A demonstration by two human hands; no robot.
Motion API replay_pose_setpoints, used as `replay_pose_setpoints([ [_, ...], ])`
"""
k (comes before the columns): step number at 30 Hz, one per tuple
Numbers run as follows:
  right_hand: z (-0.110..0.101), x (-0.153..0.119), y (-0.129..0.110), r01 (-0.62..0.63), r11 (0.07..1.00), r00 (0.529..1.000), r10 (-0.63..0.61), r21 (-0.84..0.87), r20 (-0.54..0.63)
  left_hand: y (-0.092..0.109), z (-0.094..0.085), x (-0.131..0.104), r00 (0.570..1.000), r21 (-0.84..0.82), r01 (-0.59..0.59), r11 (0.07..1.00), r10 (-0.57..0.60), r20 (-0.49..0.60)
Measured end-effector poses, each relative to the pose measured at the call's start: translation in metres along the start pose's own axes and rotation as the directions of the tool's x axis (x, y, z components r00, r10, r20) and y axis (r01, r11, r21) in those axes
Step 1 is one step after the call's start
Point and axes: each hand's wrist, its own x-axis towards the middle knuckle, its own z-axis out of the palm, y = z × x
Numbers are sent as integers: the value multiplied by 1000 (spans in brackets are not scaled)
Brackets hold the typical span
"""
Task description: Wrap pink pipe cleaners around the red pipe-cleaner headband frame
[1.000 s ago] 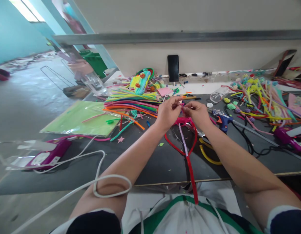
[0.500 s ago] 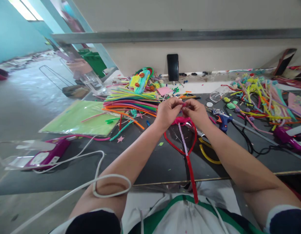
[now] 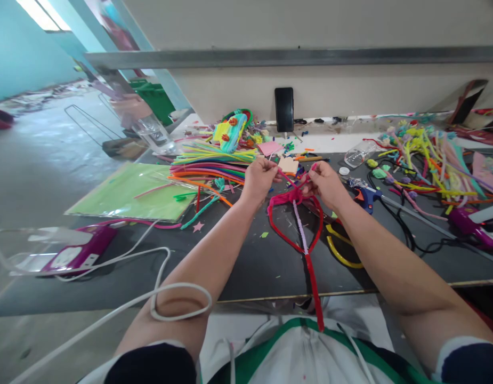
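Between my hands lies a shape of bent pipe cleaners: a red loop point(image 3: 320, 226) with a pink knotted top point(image 3: 284, 199), a lilac stem point(image 3: 300, 226) up its middle and a thick red handle point(image 3: 315, 293) hanging over the table edge. My left hand point(image 3: 263, 180) pinches one pink pipe cleaner end point(image 3: 284, 175) above the knot. The other pink end is pinched by my right hand point(image 3: 323, 184). Both ends spread apart from the knot in a V. Yellow-handled scissors point(image 3: 342, 255) lie under and beside my right forearm, their blades partly hidden.
A bundle of colored pipe cleaners point(image 3: 210, 168) and a green sheet in plastic point(image 3: 126, 194) lie left. On the right are a blue glue gun point(image 3: 366, 198), a pipe cleaner pile point(image 3: 426, 154) and a purple power strip point(image 3: 476, 226). A white cable point(image 3: 110, 325) loops across my left forearm. A phone point(image 3: 284, 109) leans at the back.
My hands were together above the knot and have moved apart, left and right, each with a pink end. The pink knot now shows more fully; the red loop stays in place.
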Motion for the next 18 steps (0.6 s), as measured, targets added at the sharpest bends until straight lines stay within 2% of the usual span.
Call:
replay_pose_setpoints([
  [6,-11,3,3,-150,981,986,139,-126,-93,-7,-31,9,973,43,227,973,-225,-53],
  [10,-26,9,14,-154,944,983,118,-292,-138,-9,-51,13,940,111,340,934,-333,-80],
  [16,-43,15,24,-221,860,972,156,-460,-176,-20,-59,16,928,273,371,888,-346,-138],
  [18,-43,13,23,-156,879,984,98,-451,-148,-24,-58,14,936,368,351,861,-327,-127],
])
